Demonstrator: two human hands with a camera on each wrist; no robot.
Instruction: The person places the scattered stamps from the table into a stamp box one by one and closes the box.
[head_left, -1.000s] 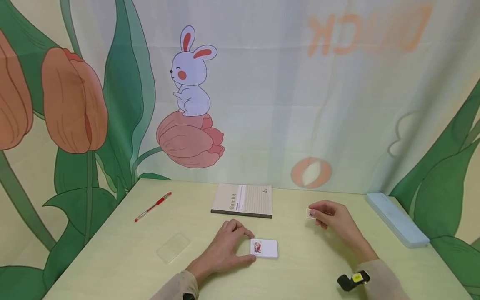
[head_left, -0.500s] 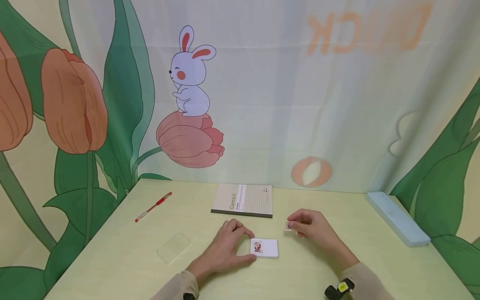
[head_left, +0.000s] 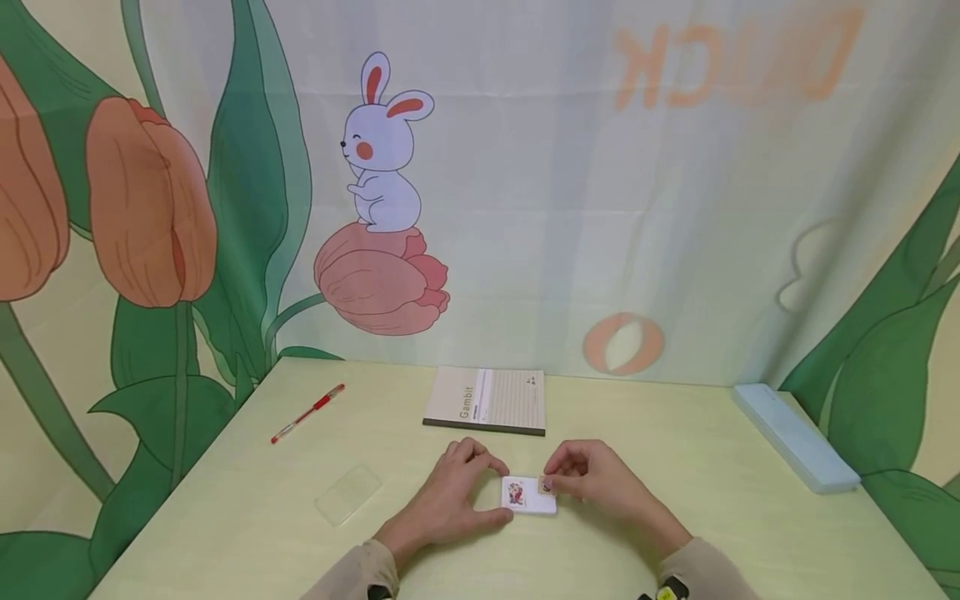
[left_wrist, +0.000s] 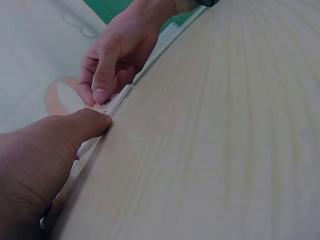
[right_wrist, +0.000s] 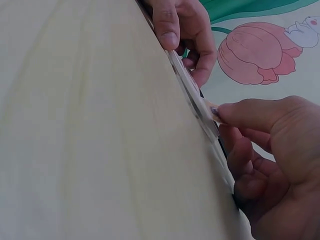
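A flat white rectangular case (head_left: 533,506) lies on the table in the head view, with a red figure sticker (head_left: 516,493) on its left part. My left hand (head_left: 450,493) holds the case at its left end, thumb on the near edge and a finger at the far edge. Over the case's right end, my right hand (head_left: 596,479) pinches a small square sticker (head_left: 543,485) with a cream border and a dark print. In the right wrist view the sticker (right_wrist: 215,111) meets the case's surface; whether it lies flat is hidden by the thumb.
A clear plastic cover (head_left: 348,495) lies left of my left hand. Behind it is a red pen (head_left: 308,413). A notebook (head_left: 483,401) lies at the table's back middle, and a long light-blue box (head_left: 797,437) sits along the right side. A printed curtain (head_left: 525,208) hangs behind.
My right hand has moved left and nearer with the sticker, from beside the notebook to the right end of the case. The left hand and the case have stayed put.
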